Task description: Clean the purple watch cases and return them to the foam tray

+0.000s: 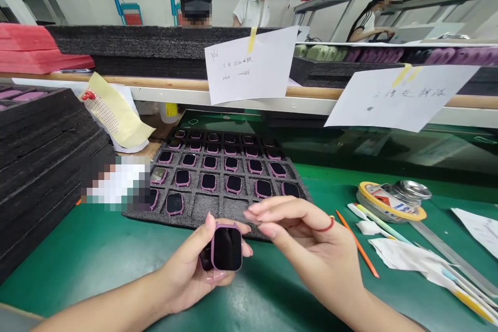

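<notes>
My left hand (194, 264) holds a purple-framed smartwatch body (227, 247) upright, its black screen facing me. A second dark watch body (206, 258) shows partly behind it in the same grip. My right hand (319, 249) hovers to the right, fingers stretched out and thumb apart, with nothing visible in it. Beyond both hands lies a black foam tray (206, 206) with rows of square pockets. Most pockets hold purple watch bodies with dark screens, such as the watch body (175, 203) in the near row. My right fingers cover part of the tray's near right corner.
Stacked black foam trays (46, 166) stand at the left. On the right lie an orange stick (358, 244), a yellow tape roll (365, 206), a steel ruler (455, 254) and white wipes (408, 254). A shelf with hanging paper notes (252, 70) crosses behind; people work beyond it.
</notes>
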A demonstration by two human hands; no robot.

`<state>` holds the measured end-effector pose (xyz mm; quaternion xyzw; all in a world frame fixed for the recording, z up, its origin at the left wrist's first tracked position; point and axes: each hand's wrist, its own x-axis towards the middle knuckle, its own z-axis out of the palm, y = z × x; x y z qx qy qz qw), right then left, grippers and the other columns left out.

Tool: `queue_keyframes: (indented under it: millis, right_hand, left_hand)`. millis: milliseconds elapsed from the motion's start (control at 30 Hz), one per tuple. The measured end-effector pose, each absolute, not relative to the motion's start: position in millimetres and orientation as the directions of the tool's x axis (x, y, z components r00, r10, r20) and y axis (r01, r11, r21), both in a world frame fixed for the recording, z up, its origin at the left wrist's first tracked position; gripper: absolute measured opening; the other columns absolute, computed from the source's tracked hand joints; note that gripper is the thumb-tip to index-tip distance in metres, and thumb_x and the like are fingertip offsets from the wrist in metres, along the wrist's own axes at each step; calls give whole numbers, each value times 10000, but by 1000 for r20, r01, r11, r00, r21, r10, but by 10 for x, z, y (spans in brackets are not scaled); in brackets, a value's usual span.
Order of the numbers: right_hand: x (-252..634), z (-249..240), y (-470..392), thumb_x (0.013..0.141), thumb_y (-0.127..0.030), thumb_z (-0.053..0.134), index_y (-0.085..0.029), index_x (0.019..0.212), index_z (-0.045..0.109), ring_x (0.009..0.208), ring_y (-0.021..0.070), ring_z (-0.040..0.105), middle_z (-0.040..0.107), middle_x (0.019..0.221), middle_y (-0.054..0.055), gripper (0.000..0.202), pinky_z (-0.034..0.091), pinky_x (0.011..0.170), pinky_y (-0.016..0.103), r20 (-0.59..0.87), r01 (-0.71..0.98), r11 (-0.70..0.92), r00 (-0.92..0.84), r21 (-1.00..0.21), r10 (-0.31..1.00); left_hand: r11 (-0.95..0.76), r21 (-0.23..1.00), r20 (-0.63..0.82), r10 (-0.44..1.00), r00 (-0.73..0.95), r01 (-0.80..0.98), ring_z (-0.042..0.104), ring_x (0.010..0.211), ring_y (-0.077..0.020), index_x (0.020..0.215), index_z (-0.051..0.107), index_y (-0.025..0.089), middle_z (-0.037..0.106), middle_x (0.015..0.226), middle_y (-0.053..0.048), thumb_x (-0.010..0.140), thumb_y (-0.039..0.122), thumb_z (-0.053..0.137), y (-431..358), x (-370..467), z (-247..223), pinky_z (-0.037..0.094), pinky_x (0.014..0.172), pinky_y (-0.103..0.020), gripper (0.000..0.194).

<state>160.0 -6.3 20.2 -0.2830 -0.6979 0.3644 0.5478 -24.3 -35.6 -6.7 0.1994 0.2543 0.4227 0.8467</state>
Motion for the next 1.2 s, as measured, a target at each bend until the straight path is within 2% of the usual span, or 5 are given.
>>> queue_keyframes:
  millis: [200,533,700,900,1200]
  right_hand:
    - [1601,98,-97,713,-318,906,-273,1345,530,1309,241,565,621,1341,99,736,493,1108,358,554,126,698,-517,-705,652]
    - [1711,108,-109,895,-69,672,-285,1263,635,1126,193,704,731,1203,46,428,601,982,304,717,82,775,-329,-627,615]
    - [1844,213,-139,978,-169,616,-307,1282,657,1044,178,746,766,1177,-8,336,626,927,244,657,173,841,-551,-513,514]
    - [1717,99,-106,1056,-180,427,-149,1270,664,1063,147,730,802,1081,22,321,487,1102,210,804,100,983,-565,-155,184]
    - [1590,179,-148,946,-435,670,-180,1228,607,792,189,676,759,919,55,386,551,779,370,700,276,920,-599,-277,390]
  left_hand:
    - [565,566,-288,818,498,-600,430,423,-15,960,797,185,731,819,-60,755,625,767,-377,-251,-72,325,457,-167,487]
    - [553,551,-212,817,536,-625,494,487,-27,1028,776,184,707,812,-67,840,585,708,-397,-245,-90,325,487,-145,449]
    - [575,528,-242,807,539,-625,499,493,-39,968,787,188,622,709,-17,788,584,761,-393,-237,-83,313,458,-138,435]
    - [598,534,-311,796,519,-598,533,580,-58,958,788,208,630,817,-24,714,617,806,-402,-236,-42,353,487,-146,477]
    - [490,680,-270,859,434,-546,348,455,-25,902,710,152,499,609,49,721,639,788,-395,-212,-69,249,424,-141,526]
